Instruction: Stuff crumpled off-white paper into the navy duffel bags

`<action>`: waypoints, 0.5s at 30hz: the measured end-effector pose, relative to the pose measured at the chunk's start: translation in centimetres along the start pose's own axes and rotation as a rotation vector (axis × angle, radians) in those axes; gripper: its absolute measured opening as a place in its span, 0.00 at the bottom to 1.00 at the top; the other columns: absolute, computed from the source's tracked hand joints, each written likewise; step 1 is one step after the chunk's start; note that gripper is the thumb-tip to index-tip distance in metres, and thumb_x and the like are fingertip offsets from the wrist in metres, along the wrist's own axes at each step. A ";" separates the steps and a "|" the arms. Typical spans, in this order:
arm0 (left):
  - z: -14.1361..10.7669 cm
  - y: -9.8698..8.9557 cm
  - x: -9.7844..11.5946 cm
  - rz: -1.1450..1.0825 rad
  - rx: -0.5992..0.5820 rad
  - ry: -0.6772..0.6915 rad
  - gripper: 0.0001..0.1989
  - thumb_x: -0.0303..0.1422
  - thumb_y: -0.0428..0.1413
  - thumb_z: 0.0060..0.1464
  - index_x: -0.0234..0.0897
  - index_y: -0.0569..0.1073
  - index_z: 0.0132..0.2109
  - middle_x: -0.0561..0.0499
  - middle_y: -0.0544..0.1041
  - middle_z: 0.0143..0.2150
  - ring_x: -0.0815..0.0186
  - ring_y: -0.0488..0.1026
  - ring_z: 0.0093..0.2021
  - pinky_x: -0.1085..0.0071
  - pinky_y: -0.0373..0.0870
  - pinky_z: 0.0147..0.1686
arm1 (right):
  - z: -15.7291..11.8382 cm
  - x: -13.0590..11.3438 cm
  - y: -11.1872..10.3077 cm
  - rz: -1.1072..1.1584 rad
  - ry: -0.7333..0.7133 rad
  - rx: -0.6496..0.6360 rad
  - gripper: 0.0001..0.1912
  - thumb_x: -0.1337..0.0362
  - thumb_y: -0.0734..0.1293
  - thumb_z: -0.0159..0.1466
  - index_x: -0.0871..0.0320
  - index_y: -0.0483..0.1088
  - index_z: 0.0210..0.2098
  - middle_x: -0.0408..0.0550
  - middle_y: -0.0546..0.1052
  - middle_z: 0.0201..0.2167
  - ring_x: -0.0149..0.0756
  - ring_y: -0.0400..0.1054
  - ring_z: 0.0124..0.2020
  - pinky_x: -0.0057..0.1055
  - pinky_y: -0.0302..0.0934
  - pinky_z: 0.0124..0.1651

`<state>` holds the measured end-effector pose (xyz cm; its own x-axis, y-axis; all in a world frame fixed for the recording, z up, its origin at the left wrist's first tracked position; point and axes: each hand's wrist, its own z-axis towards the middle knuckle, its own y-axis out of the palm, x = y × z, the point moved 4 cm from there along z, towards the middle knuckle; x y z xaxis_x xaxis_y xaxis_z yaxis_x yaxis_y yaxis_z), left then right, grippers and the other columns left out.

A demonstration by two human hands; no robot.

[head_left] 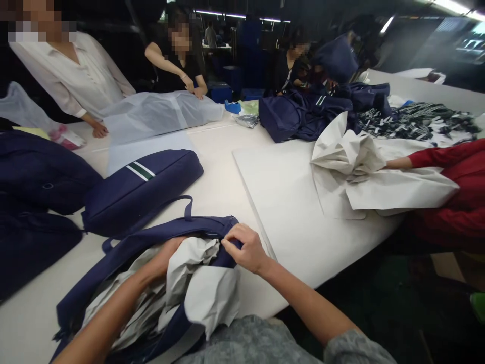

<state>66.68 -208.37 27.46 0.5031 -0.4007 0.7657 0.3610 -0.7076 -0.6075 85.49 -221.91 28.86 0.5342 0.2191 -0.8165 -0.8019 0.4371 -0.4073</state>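
Observation:
A navy bag [151, 230] lies unzipped on the table in front of me, with crumpled grey-white paper [189, 260] filling it and spilling over its near edge. My left hand [176, 247] reaches inside the bag among the paper, its fingers hidden under the far edge. At the bag's right end, my right hand [244, 245] pinches the edge of the opening, thumb and fingers closed on it. A finished-looking navy bag [144, 187] with white and green stripes rests just beyond.
More navy bags [34, 172] crowd the left. A stack of white paper sheets [276, 192] lies to the right, where a person in red sleeves [447, 156] handles crumpled paper [348, 156]. Across the table, people stand by a plastic-wrapped item [151, 114], navy bags [303, 114] and piled straps [417, 121].

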 end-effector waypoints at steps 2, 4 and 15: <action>-3.0 -0.9 0.3 -0.107 0.003 -0.079 0.32 0.51 0.52 0.57 0.37 0.70 0.62 0.44 0.71 0.62 0.52 0.68 0.62 0.57 0.65 0.63 | -1.2 -1.0 0.7 -0.098 -0.136 -0.178 0.11 0.65 0.64 0.65 0.57 0.70 0.26 0.45 0.75 0.28 0.33 0.67 0.33 0.31 0.62 0.43; -5.5 -1.2 0.9 -0.189 0.026 -0.116 0.33 0.51 0.50 0.58 0.42 0.63 0.67 0.48 0.63 0.69 0.56 0.60 0.68 0.59 0.60 0.66 | -2.0 -1.3 2.2 -0.231 -0.231 -0.354 0.10 0.68 0.64 0.64 0.58 0.70 0.26 0.47 0.75 0.28 0.34 0.68 0.33 0.31 0.62 0.43; -4.2 3.7 0.7 0.431 0.364 0.496 0.26 0.33 0.48 0.64 0.43 0.60 0.68 0.41 0.59 0.69 0.52 0.59 0.68 0.51 0.62 0.65 | -0.8 -0.8 3.8 -0.613 -0.269 -1.016 0.17 0.52 0.70 0.62 0.59 0.73 0.41 0.55 0.77 0.48 0.49 0.67 0.52 0.47 0.58 0.53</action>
<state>65.03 -213.72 26.63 0.2771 -0.8749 0.3971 0.4925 -0.2256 -0.8406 81.81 -221.10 27.65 0.8399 0.4427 -0.3140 -0.1764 -0.3244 -0.9293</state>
